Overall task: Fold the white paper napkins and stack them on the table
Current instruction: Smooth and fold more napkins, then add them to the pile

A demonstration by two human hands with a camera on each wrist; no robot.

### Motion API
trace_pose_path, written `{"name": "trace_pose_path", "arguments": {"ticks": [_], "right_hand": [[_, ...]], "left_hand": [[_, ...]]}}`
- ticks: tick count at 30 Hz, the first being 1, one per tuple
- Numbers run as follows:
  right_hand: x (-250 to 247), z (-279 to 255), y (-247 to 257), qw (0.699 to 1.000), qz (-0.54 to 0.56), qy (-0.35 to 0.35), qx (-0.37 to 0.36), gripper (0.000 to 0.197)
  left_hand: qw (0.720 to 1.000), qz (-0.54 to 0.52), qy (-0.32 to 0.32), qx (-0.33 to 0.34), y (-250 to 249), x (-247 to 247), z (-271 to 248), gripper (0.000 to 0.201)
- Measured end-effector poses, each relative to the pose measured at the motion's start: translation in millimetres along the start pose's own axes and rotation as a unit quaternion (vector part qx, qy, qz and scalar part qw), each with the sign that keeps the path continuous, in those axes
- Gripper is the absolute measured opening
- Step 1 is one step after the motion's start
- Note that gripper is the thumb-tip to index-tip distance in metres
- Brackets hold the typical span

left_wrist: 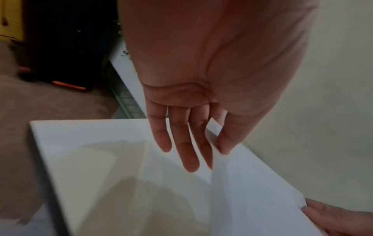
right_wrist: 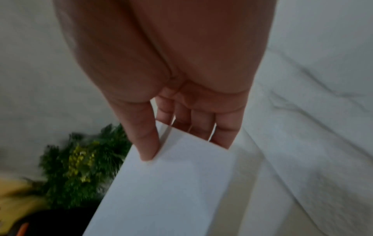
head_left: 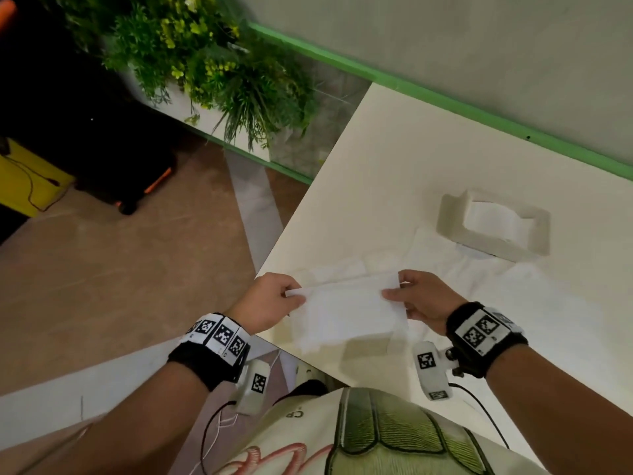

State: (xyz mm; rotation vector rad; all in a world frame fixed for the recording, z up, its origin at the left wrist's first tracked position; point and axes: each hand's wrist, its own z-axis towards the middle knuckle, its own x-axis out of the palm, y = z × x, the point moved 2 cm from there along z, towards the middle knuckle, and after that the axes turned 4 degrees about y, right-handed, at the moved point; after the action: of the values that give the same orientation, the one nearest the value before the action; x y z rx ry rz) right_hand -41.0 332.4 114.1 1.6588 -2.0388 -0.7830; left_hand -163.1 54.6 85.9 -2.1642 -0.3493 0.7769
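Observation:
A white paper napkin [head_left: 346, 310] is held up just above the near corner of the white table [head_left: 394, 173]. My left hand [head_left: 274, 299] pinches its left top corner between thumb and fingers. My right hand [head_left: 416, 298] pinches its right top corner. The left wrist view shows my left hand [left_wrist: 214, 143] with its thumb on the napkin [left_wrist: 252, 191] edge and the other fingers straight behind the sheet. In the right wrist view my right hand [right_wrist: 173, 131] has the thumb on the front of the napkin [right_wrist: 161, 191], the fingers behind it.
An open white napkin box [head_left: 493, 224] stands on the table beyond my right hand, on a spread of white paper [head_left: 462, 279]. The table's left edge drops to a brown floor [head_left: 120, 269]. Green plants [head_left: 212, 63] and a green-trimmed wall [head_left: 479, 46] lie beyond.

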Motion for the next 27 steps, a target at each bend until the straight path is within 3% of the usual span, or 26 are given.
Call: {"name": "trace_pose_path", "arguments": {"ticks": [4, 8, 12, 22, 27], "right_hand": [[24, 38, -10, 0.998, -0.029, -0.049, -0.008, 0.037], [40, 67, -4, 0.986, -0.129, -0.090, -0.059, 0.039], [44, 86, 4, 0.963, -0.229, -0.117, -0.079, 0.044], [41, 87, 10, 0.934, -0.305, -0.140, -0.123, 0.039], [23, 67, 2, 0.907, -0.306, -0.187, -0.221, 0.039]], "left_hand": [[0.998, -0.027, -0.024, -0.051, 30, 1, 2, 0.006], [0.992, -0.029, -0.082, -0.094, 44, -4, 14, 0.010], [0.988, 0.018, -0.099, -0.114, 45, -4, 27, 0.015], [0.982, 0.085, -0.148, -0.081, 41, 7, 33, 0.032], [0.973, 0.113, -0.186, -0.078, 37, 2, 29, 0.057]]}}
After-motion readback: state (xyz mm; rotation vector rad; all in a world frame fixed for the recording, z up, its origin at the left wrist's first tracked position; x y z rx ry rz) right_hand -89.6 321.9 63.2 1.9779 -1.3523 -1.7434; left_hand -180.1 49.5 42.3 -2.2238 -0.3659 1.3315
